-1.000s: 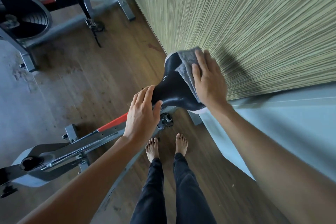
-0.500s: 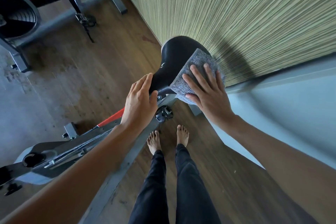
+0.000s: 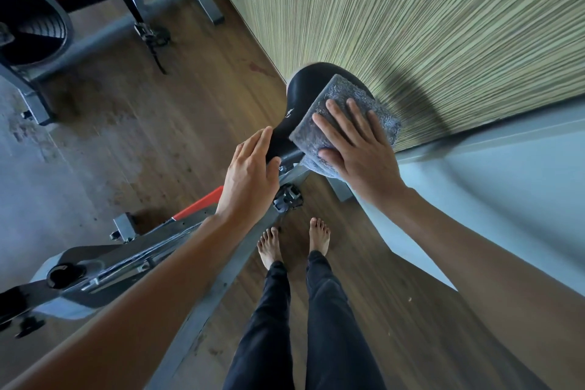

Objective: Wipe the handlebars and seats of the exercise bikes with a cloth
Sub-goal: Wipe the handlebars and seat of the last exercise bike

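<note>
While the right hand (image 3: 361, 152) presses the grey cloth (image 3: 345, 95) with flat, spread fingers onto the wide rear end of the black seat (image 3: 304, 85), the left hand (image 3: 250, 174) grips the seat's narrow nose, thumb seemingly tucked beneath.

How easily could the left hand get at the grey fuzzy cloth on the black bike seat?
Probably yes. The left hand holds the narrow nose of the black bike seat, and the grey fuzzy cloth lies right beside it, nothing between. Only the right hand, pressed flat on it, covers part.
</note>
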Available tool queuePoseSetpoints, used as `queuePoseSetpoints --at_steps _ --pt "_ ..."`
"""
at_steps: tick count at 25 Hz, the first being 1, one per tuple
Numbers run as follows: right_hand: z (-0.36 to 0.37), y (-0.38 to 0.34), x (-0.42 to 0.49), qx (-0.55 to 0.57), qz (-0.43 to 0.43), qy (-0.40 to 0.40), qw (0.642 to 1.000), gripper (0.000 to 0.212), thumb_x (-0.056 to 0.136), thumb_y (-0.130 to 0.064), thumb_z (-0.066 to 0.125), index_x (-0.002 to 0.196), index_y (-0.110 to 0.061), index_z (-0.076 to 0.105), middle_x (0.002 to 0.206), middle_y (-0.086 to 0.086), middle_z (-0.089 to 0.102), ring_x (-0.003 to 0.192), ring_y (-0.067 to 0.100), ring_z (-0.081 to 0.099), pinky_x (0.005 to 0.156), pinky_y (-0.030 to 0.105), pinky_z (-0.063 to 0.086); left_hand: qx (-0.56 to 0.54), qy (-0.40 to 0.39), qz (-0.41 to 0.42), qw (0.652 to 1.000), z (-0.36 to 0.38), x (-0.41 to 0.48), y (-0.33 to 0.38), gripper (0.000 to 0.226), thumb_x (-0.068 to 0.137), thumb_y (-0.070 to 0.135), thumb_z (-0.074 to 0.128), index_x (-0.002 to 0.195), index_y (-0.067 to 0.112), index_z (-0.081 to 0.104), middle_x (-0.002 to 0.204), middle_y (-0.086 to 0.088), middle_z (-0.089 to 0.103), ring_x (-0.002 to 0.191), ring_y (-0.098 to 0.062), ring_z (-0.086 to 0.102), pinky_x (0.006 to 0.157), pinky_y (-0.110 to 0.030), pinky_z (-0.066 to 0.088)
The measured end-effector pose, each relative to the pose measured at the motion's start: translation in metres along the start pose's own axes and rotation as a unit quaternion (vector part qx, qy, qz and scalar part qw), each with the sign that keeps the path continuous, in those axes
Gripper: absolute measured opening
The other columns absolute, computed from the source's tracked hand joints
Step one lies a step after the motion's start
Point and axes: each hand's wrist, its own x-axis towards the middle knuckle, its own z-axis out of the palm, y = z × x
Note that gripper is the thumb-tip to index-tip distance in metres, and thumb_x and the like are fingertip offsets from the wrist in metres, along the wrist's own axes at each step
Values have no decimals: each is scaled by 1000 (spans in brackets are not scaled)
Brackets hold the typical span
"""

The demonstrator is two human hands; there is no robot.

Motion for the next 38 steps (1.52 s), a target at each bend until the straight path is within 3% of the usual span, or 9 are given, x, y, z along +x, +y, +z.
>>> queuePoseSetpoints --at_steps 6,9,13,18,21,25,28,32,38 --pt "-12 -53 68 156 207 -89 962 56 107 -48 14 159 -29 11 168 -4 0 154 23 -10 123 43 -11 -88 85 -74 990 -2 9 26 47 97 14 45 144 12 44 143 -5 51 129 -18 44 109 -34 36" --pt "-26 -40 73 320 230 -35 918 52 108 -43 25 157 -26 23 166 -2 16 154 18 8 126 46 6 -39 175 1 984 7 34 51 45 94 12 37 136 8 52 138 -8 54 127 -21 47 111 -38 35" --pt "-46 12 51 432 307 139 836 41 105 -23 42 142 -8 50 149 5 49 134 2 40 114 19 32 22 61 24 998 42 80 102 51 101 20 30 150 6 33 159 -12 30 149 -28 22 124 -43 13" --pt "-36 33 49 420 336 58 841 39 105 -22 43 142 -12 51 148 -1 51 131 0 42 95 -7 19 143 4 -22 989 72 94 102 68 105 49 15 157 9 -1 166 -7 -3 153 -22 -5 125 -39 2" --pt "-24 21 49 418 307 44 854 40 104 -22 42 141 -8 50 147 4 51 132 6 44 103 -1 22 127 20 -44 991 60 87 84 72 104 53 17 157 8 1 166 -10 1 153 -24 3 124 -37 7" --pt "-10 8 47 385 296 9 874 56 103 -42 32 151 -14 38 158 9 36 147 23 30 121 42 24 93 -21 -107 990 43 80 64 76 101 59 20 156 7 10 160 -14 27 142 -29 38 112 -41 32" --pt "-10 7 49 379 312 -8 871 61 101 -50 27 153 -18 32 161 6 29 149 21 24 122 45 20 132 -22 -93 987 30 72 49 68 101 61 21 141 9 38 129 -11 61 117 -31 59 92 -43 44" --pt "-9 7 48 353 320 -26 879 60 103 -51 31 156 -23 27 164 3 22 152 20 16 124 41 13 150 35 -16 988 22 44 18 58 100 60 27 112 10 55 102 -8 67 98 -31 65 82 -42 48" --pt "-6 7 48 338 318 -31 885 60 104 -49 35 157 -25 23 165 3 19 152 22 14 124 41 12 215 90 141 962 27 23 -15 75 99 60 37 141 -3 45 134 -17 58 115 -31 60 96 -41 49"
